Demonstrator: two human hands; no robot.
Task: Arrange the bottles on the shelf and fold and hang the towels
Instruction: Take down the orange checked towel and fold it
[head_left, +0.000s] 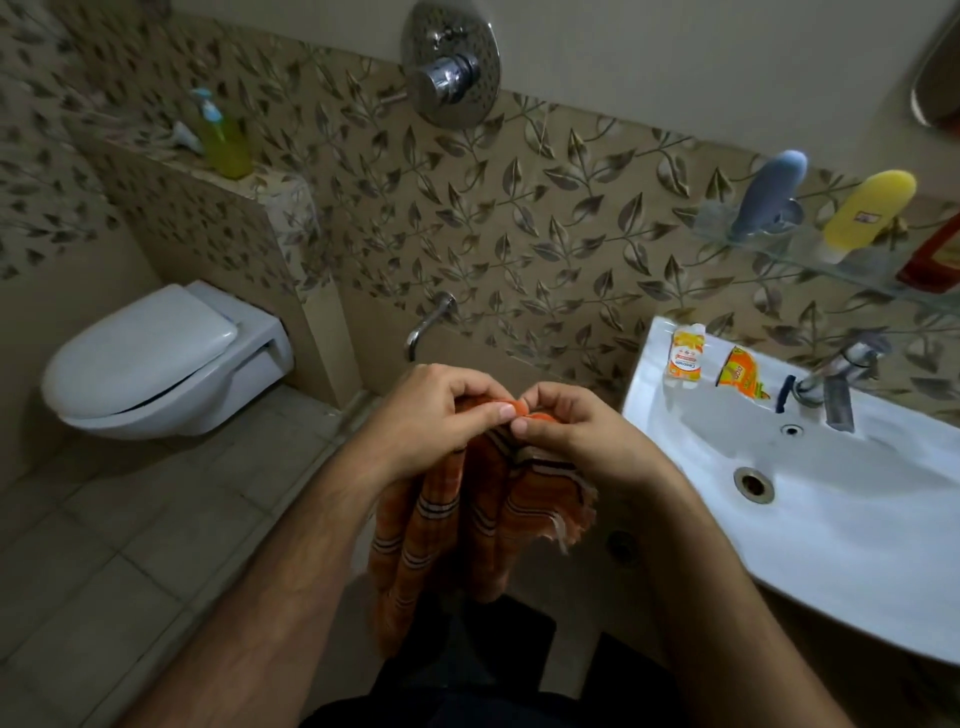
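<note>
An orange striped towel (457, 525) was pinched at its top edge by the left hand (441, 415) and right hand (571, 431), left of the washbasin (857, 519); corners were best matched before folding.

Leaf-patterned tiles (519, 218) cover the wall; pale tiles (130, 545) cover the floor. A white toilet (156, 358) hangs left, a white sink (831, 483) right.

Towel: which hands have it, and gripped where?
Both. The left hand and right hand pinch the orange striped towel at its top edge, close together; the rest hangs below.
</note>
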